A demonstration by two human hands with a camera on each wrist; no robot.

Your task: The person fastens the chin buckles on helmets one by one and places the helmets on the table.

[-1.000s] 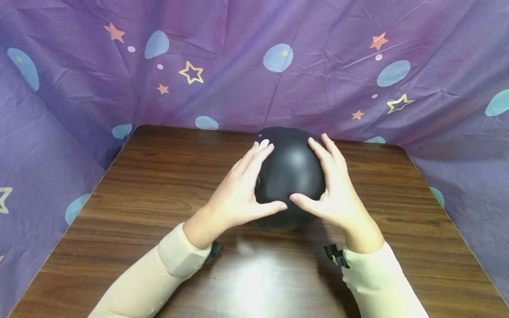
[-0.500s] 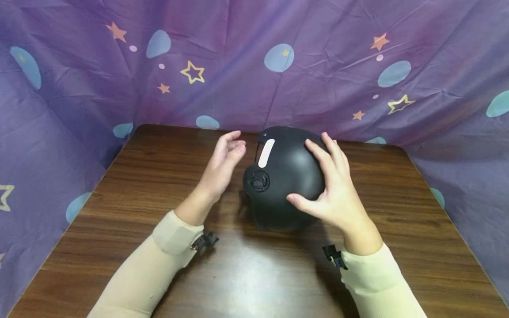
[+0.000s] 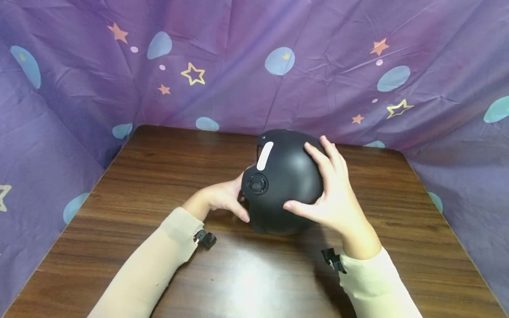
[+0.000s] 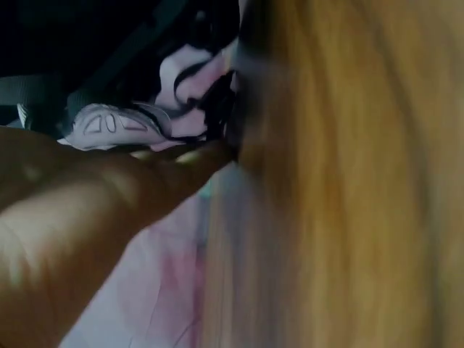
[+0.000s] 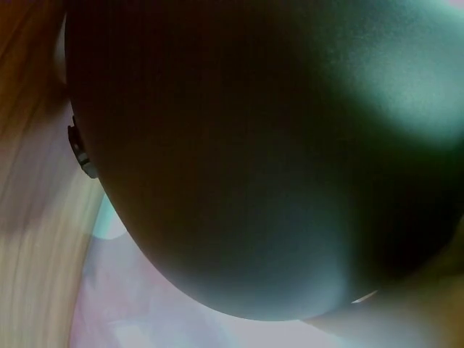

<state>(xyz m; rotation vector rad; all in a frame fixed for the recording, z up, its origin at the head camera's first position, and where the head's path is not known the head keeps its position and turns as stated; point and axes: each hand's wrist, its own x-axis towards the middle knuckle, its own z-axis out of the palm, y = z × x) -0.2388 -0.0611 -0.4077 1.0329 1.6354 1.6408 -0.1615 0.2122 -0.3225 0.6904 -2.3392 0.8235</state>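
Observation:
A matte black helmet [image 3: 292, 174] sits on the wooden table [image 3: 159, 176], with a white strip [image 3: 264, 155] and a round fitting [image 3: 257, 183] on its left side. My right hand [image 3: 334, 194] lies over the dome's right side, fingers spread and curved round it, thumb on the front. My left hand [image 3: 220, 198] is at the lower left rim: the thumb shows outside, the fingers are tucked under the edge. In the left wrist view a finger [image 4: 145, 188] reaches toward the inner padding [image 4: 185, 80]. The right wrist view is filled by the helmet's shell [image 5: 254, 145].
Purple cloth [image 3: 238, 66] with stars and blue dots hangs behind the table and down both sides. Bare wood lies left of the helmet and in front of it, where both sleeved forearms rest.
My left hand came off the dome, swung out to the left, then dropped to the lower left rim and slid its fingers under it. My right hand stayed on the helmet.

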